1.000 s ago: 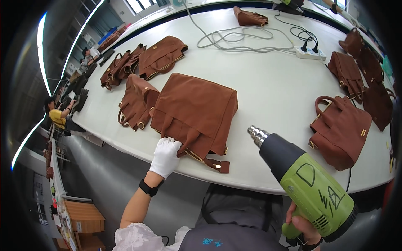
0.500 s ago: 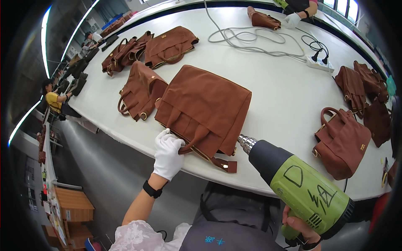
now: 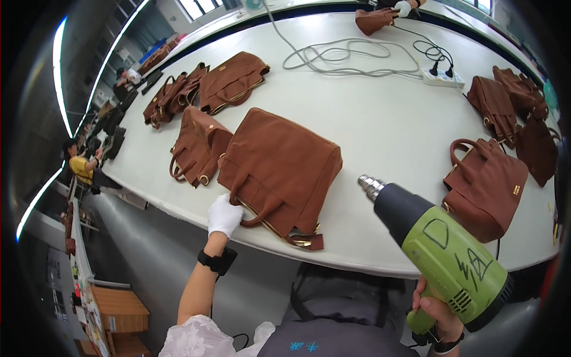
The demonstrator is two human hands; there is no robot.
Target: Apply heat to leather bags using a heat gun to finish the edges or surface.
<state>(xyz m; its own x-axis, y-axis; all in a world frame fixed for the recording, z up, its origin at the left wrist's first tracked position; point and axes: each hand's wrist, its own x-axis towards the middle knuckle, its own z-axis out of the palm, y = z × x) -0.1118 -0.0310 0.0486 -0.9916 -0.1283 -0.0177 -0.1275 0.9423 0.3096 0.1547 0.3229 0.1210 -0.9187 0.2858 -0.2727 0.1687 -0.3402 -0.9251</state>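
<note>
My left hand (image 3: 225, 215), in a white glove, is closed on the near edge of a large brown bag (image 3: 279, 166) by its handles and gold zipper. The bag lies flat at the table's near edge. My bare right hand (image 3: 434, 312) grips the handle of a green and black heat gun (image 3: 446, 256), whose metal nozzle points toward the bag's right side, apart from it. Just left of the large bag lies a smaller brown bag (image 3: 195, 149). Another brown bag (image 3: 485, 187) with upright handles sits to the right, beyond the heat gun.
More brown bags (image 3: 232, 80) lie at back left and right (image 3: 493, 107). Looped cables and a power strip (image 3: 440, 77) are on the white table (image 3: 380, 113). A co-worker's gloved hand (image 3: 402, 9) touches a bag at the far side; a person in yellow (image 3: 83, 166) works at left.
Since half a second ago the heat gun's nozzle has moved right, away from the bag, and my left hand slightly left. The co-worker's hand, unseen a second ago, is now on the far bag.
</note>
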